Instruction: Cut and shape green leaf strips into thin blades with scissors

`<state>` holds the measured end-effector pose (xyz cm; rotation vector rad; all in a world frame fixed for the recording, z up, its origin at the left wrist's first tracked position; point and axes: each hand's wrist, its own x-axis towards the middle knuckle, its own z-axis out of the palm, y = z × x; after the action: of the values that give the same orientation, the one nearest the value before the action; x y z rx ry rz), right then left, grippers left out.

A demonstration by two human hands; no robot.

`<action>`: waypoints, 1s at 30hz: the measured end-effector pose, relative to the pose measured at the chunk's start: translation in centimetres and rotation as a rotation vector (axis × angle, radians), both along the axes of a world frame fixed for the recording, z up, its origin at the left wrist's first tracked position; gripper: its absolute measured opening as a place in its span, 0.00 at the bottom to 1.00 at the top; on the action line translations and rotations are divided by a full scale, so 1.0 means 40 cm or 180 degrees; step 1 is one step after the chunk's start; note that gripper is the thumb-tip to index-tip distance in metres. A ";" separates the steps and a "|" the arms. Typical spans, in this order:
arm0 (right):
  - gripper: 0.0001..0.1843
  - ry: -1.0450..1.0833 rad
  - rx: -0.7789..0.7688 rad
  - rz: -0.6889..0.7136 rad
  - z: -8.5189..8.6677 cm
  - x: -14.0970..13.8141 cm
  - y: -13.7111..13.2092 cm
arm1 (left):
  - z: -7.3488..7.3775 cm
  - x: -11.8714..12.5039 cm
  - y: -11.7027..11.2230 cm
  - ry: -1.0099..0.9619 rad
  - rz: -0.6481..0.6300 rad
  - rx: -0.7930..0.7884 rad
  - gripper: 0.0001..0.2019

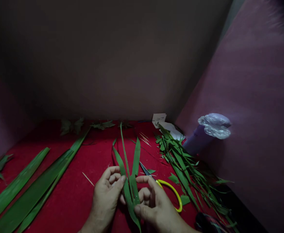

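Between both hands, low in the middle of the head view, a long green leaf [127, 193] is held upright, its blade split into strips beside a thin central rib [123, 142]. My left hand [108, 191] pinches its left strip between thumb and curled fingers. On the other side my right hand [153, 202] grips the lower right part, thumb in front and fingers curled behind. Scissors with yellow handles [172, 191] lie just beyond my right hand, partly covered by it; their dark blades point up and left.
Long broad leaves [38, 186] lie on the red cloth [66, 207] at left. A heap of cut leaf strips [180, 158] spreads on the right, near white papers [171, 130]. Thin wooden sticks [145, 139] lie further back. A purple roll with clear plastic [205, 131] leans by the right wall.
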<state>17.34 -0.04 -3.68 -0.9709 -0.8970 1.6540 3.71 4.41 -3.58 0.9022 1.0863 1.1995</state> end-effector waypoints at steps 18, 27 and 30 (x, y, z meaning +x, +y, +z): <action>0.30 0.0122 0.0127 -0.0294 -0.006 0.004 0.015 | 0.024 -0.002 -0.014 -0.0252 -0.1132 0.0008 0.13; 0.27 0.0179 0.0245 -0.0333 -0.001 0.001 0.016 | 0.017 -0.011 -0.020 -0.0103 -0.1075 0.0038 0.11; 0.24 0.0037 0.0219 -0.0354 0.001 0.002 0.014 | 0.012 -0.012 -0.020 -0.0020 -0.0999 0.0082 0.11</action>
<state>17.42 0.50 -3.64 -0.9463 -0.8710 1.5240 3.24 3.63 -3.09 1.0451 0.8870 0.9564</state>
